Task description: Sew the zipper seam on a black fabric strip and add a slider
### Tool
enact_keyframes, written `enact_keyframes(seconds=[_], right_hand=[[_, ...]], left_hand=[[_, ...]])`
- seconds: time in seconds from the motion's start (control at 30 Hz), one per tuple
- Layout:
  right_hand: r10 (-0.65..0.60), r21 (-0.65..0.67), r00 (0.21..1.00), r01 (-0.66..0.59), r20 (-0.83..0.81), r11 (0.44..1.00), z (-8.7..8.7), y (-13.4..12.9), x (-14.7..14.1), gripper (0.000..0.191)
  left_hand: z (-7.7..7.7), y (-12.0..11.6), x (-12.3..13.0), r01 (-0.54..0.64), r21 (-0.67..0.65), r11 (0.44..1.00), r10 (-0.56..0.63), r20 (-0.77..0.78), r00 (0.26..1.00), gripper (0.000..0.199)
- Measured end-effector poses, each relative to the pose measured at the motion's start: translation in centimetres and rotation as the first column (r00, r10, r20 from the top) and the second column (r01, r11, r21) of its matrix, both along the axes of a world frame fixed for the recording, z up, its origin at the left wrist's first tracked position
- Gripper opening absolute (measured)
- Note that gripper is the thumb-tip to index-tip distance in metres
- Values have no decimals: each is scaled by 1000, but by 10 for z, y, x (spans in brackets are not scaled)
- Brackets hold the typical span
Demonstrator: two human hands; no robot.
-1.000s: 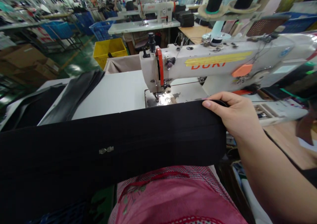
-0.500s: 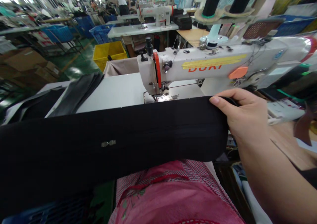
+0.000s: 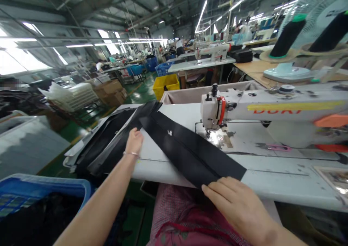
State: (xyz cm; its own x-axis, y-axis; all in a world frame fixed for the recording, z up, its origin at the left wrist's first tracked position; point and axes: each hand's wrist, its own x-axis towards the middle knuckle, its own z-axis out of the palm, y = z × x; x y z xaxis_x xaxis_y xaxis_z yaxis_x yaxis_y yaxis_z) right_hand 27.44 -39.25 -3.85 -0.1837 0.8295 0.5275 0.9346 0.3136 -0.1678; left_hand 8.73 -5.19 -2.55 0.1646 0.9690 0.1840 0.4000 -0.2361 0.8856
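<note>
A long black fabric panel [image 3: 187, 148] with a lengthwise seam and a small metal piece like a zipper pull [image 3: 170, 132] lies slanting across the white sewing table, left of the needle. My right hand [image 3: 236, 202] grips its near end at the table's front edge, with the thumb on the left. My left hand [image 3: 134, 141] is closed at the edge of the dark fabric strips [image 3: 119, 148] piled on the left, close to the panel's far end. Its fingertips are partly hidden. The sewing machine [image 3: 213, 112] stands right of the panel, apart from it.
Pink-handled snips [image 3: 277, 147] lie on the table under the machine arm. A blue basket [image 3: 87, 188] with dark material stands low at left. Beyond the table are a yellow bin [image 3: 165, 86] and another sewing machine [image 3: 217, 52]. Black thread cones [image 3: 288, 37] stand at upper right.
The black panel has gone from being held up across my lap to lying slantwise on the table. My left hand has come into view. The camera view has swung up and left.
</note>
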Motion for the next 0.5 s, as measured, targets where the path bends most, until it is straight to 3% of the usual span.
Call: enact_keyframes(seconds=[0.07, 0.13, 0.17, 0.23, 0.3, 0.37, 0.43, 0.5], right_hand=[[-18, -64, 1000, 17, -11, 998, -34, 20, -12, 30], [-25, -119, 997, 16, -77, 993, -56, 35, -26, 26], [-10, -149, 994, -7, -111, 989, -60, 40, -33, 22], [75, -203, 982, -109, -171, 973, -57, 49, -47, 11], [160, -223, 960, -213, -231, 951, -45, 56, -51, 6], [154, -201, 946, -216, -287, 955, -35, 59, -41, 14], [42, -165, 949, -98, -313, 981, -33, 59, -15, 19], [-89, -130, 949, 51, -302, 990, -42, 54, 17, 23]], left_hand=[[-26, -37, -2, 127, 57, 990, -122, -76, 990, 44], [-43, -78, -4, 307, 105, 946, -288, -165, 943, 42], [-47, -96, -5, 425, 125, 896, -384, -259, 886, 41], [-50, -116, -3, 639, 132, 758, -506, -500, 703, 49], [-48, -113, 1, 785, 80, 615, -555, -663, 502, 60], [-44, -96, 6, 851, 24, 525, -593, -707, 385, 60], [-40, -79, 10, 863, 14, 505, -586, -729, 354, 48], [-39, -72, 12, 817, 82, 570, -494, -761, 421, 41]])
